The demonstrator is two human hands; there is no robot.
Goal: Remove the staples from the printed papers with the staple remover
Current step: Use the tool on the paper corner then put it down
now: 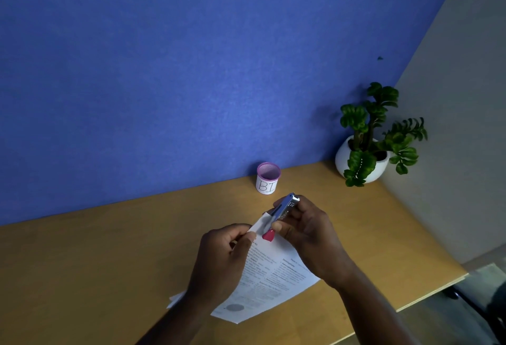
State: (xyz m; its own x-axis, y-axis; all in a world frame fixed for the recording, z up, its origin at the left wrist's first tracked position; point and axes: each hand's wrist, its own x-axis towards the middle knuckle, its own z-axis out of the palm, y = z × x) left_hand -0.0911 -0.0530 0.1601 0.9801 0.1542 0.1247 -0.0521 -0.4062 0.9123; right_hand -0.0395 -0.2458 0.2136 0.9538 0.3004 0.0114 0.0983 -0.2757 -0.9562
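The printed papers point(269, 276) lie on the wooden worktop point(109, 262), their far corner lifted and pinched between thumb and fingers of the left hand point(221, 259). Against that raised corner sits the staple remover point(282, 214), a slim metal tool with a pink end (the pink tip points down at the sheet, the metal end up and away). The right hand point(309, 231) is closed around it, thumb pressed on the near side and fingers wrapped behind. Whether a staple sits under the tip is too small to tell. A second sheet edge peeks out beneath the papers at the left.

Further back, near the blue wall point(191, 70), stands a small white cup point(267, 179) with a purple rim and handwritten letters. In the right corner sits a green plant point(380, 131) in a round white pot point(345, 158).
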